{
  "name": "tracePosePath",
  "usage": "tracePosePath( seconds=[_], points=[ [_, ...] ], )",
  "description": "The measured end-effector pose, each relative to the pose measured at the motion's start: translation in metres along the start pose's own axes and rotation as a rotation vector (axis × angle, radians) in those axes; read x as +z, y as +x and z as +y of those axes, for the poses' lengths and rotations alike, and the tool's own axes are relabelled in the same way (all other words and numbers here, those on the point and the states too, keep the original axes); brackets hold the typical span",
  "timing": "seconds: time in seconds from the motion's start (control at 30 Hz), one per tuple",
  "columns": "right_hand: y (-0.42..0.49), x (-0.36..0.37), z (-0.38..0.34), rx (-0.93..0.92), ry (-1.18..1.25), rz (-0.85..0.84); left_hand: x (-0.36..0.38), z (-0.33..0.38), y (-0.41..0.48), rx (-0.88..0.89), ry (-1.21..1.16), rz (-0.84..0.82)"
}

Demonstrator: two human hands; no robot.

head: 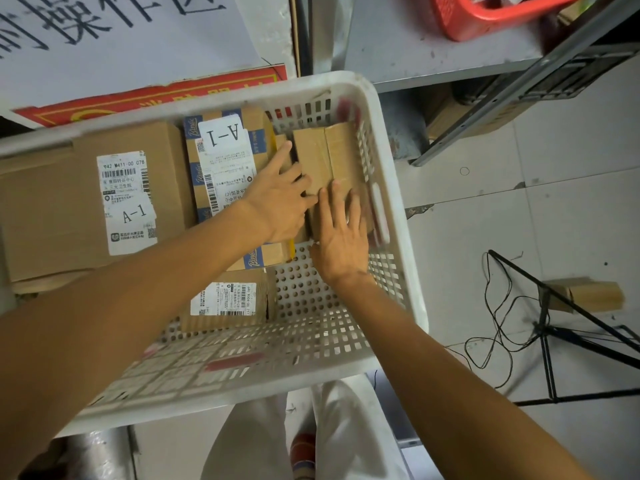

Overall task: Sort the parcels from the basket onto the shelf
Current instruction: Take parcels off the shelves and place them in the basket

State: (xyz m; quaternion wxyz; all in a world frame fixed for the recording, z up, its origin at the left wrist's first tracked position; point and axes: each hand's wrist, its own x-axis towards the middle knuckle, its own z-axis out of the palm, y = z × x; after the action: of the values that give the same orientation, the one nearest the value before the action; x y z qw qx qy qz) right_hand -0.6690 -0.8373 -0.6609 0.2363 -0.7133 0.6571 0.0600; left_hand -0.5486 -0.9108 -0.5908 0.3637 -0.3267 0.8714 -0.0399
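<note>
As the left hand curls round the side of the plain parcel at the right end of the basket and the right hand lies flat on top, the picking step seems in hand, and a firm lift toward the shelf is probably needed next.

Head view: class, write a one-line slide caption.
Left hand and right hand on a brown parcel in the white basket, beside a parcel labelled A-1.

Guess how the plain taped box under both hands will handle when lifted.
Probably stiff: the taped box is cardboard with square, undented edges. Possibly slick on top, where clear tape runs, so the left hand and right hand may want a side grip. Unlikely to roll: it is flat-sided and sits beside the basket wall.
</note>
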Motion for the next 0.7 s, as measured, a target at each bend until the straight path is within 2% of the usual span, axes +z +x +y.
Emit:
tracePosePath(
  seconds=[0.3,0.4,0.53,0.7],
  points=[
    [0.003,-0.017,0.004,0.021,0.047,-0.098,-0.005,0.004,-0.001,-0.053,-0.104,-0.091],
    [-0.003,-0.038,0.001,0.033,0.232,-0.079,-0.002,0.004,-0.017,-0.061,-0.275,-0.017],
    [-0.018,-0.068,-0.004,0.106,0.560,-0.004,-0.001,0.000,-0.043,-0.045,-0.528,0.169],
    [-0.047,-0.104,-0.023,0.112,0.675,-0.026,-0.006,-0.010,-0.091,-0.119,-0.823,0.210]
  ],
)
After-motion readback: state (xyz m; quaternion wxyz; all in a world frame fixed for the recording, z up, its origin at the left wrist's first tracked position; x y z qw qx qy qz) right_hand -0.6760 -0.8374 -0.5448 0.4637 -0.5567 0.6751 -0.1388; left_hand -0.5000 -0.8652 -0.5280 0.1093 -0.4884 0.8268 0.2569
